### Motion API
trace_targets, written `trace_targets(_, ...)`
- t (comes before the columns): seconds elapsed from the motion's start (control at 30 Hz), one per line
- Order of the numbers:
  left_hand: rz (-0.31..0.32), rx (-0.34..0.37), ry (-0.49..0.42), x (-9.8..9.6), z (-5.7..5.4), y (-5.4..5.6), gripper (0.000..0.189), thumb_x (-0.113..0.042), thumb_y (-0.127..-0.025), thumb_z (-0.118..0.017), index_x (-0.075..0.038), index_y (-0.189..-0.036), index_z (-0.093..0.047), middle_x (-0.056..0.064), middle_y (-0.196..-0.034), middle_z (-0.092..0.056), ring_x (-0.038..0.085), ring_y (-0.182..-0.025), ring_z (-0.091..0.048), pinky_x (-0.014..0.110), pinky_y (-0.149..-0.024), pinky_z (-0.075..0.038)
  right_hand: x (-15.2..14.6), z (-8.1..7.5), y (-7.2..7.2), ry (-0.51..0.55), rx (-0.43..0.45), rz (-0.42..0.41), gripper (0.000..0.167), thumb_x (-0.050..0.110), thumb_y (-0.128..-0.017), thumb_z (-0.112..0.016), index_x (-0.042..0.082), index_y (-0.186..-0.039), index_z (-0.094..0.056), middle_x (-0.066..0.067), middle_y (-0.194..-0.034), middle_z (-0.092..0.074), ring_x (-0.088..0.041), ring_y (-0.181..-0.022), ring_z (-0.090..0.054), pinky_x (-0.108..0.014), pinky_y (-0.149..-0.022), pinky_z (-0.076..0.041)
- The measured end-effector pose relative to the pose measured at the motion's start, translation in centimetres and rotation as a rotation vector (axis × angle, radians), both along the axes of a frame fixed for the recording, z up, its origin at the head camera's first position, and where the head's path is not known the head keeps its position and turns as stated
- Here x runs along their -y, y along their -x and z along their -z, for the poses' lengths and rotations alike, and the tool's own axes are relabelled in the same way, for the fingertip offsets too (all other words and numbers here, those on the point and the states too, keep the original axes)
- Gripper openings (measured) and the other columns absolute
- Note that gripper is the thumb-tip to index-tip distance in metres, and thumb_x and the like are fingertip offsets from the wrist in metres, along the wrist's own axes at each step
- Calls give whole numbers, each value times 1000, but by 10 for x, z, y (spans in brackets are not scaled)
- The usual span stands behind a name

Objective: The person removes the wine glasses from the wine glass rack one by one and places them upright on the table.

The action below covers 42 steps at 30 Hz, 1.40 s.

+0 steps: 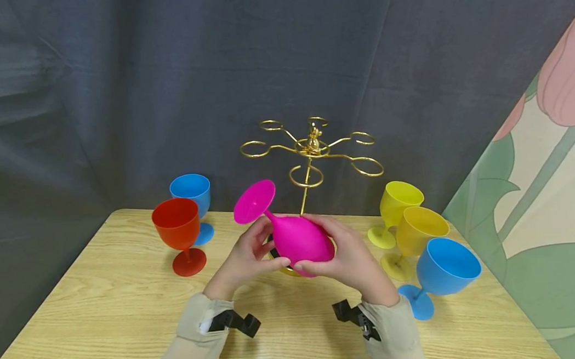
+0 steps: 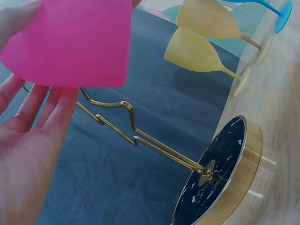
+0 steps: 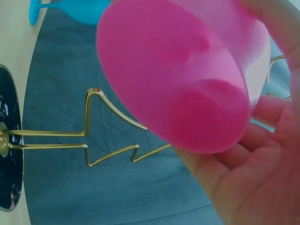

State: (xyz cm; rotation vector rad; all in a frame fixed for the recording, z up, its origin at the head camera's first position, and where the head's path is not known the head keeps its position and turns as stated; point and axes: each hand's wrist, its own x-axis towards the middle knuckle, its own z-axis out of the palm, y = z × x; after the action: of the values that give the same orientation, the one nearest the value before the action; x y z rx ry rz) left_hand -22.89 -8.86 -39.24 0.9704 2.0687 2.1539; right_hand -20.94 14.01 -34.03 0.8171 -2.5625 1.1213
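Observation:
Between both hands a magenta goblet (image 1: 301, 239) is held tilted, its round foot up to the left and its mouth down toward the person. My left hand (image 1: 250, 256) grips the bowl from the left, thumb in front. From the right, my right hand (image 1: 343, 250) grips the same bowl, fingers behind and thumb near the rim. Just behind the goblet stands a gold rack (image 1: 310, 148) with several open rings, none carrying a goblet. Its round dark base (image 2: 220, 173) with a gold edge shows in the left wrist view. The right wrist view looks into the goblet's mouth (image 3: 168, 79).
On the left of the wooden table (image 1: 103, 311) stand a red goblet (image 1: 175, 225) and a blue goblet (image 1: 191, 191). Along the right stand a yellow goblet (image 1: 400, 203), a darker yellow goblet (image 1: 419, 232) and another blue goblet (image 1: 446, 268). A dark curtain (image 1: 212, 85) hangs behind.

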Motion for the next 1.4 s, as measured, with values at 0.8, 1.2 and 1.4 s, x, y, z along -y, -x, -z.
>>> trace_targets(0.8, 54, 67, 68, -7, 3, 1, 60, -9, -99, -65, 2, -149, -36, 21, -150, -44, 39, -137, -46, 36, -108, -46, 1, 1, 0, -133, -36, 26, 79, 29, -68, -93, 9, -135, -58, -4, -126, -64, -24, -106, -62, -36, -77, -60)
trace_targets(1.2, 43, 142, 303, 3, -8, -2, 59, -24, -98, -69, -4, -147, -43, 12, -136, -58, 31, -121, -60, 35, -99, -54, 0, 2, 2, -157, -26, 51, 78, 27, -67, -93, 8, -134, -58, -6, -124, -64, -25, -105, -61, -37, -76, -60)
trace_targets(1.4, 17, 61, 531, -1, -13, -6, 43, -27, -97, -71, -4, -131, -60, 3, -116, -67, 20, -104, -65, 35, -93, -56, 0, 1, 2, -172, 3, 52, 79, 26, -67, -93, 6, -135, -58, -8, -125, -64, -26, -105, -62, -38, -76, -61)
